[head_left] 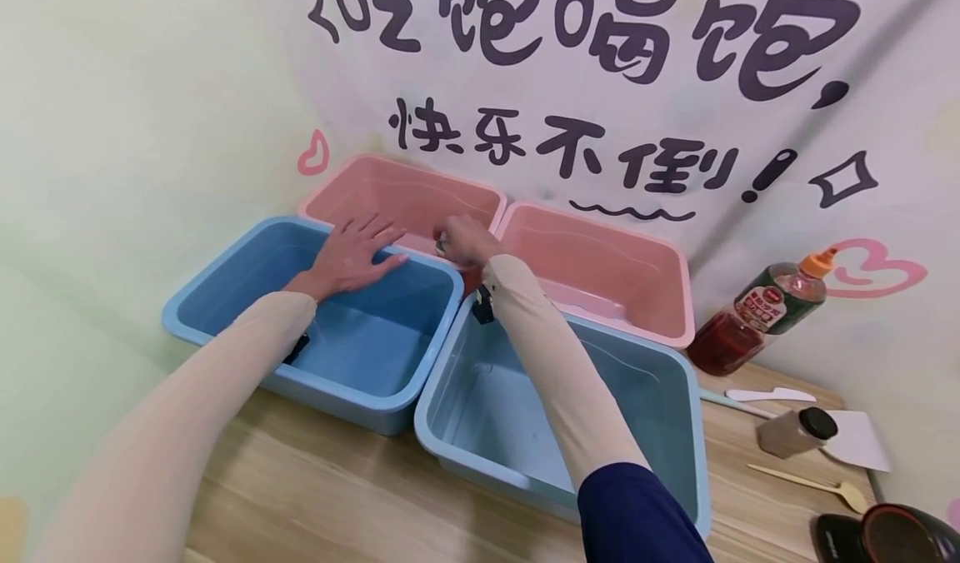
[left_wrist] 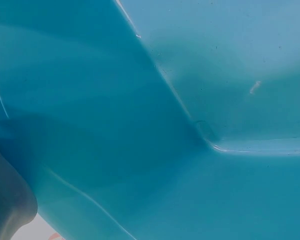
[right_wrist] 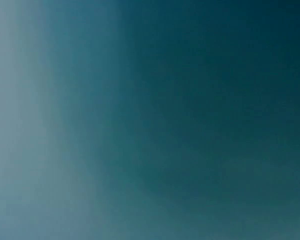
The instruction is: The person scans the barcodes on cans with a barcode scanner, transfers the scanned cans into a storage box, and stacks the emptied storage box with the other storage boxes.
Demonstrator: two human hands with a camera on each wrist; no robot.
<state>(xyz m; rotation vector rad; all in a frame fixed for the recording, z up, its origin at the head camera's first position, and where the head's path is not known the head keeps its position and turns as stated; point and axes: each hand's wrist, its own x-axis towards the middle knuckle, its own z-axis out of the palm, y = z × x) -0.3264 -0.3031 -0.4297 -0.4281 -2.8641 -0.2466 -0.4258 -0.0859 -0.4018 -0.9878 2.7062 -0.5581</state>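
In the head view my left hand [head_left: 351, 255] lies over the back rim of the left blue bin [head_left: 360, 398], its fingers straight and spread towards the left pink bin [head_left: 420, 181]. The left wrist view looks down into the blue bin [left_wrist: 200, 90], with part of the hand at lower left. My right hand [head_left: 467, 240] reaches into the right end of that pink bin, fingers bent downward. A small shiny dark thing shows at its fingers, too small to name. Whether the hand holds it cannot be told. The right wrist view is only blurred blue.
Beside these stand a right pink bin [head_left: 600, 255] and a right blue bin [head_left: 495, 480]. To their right are a red sauce bottle [head_left: 757, 313], a black-capped jar [head_left: 797, 431], a wooden fork [head_left: 798, 480], a white spatula [head_left: 858, 438] and a dark round object [head_left: 903, 538].
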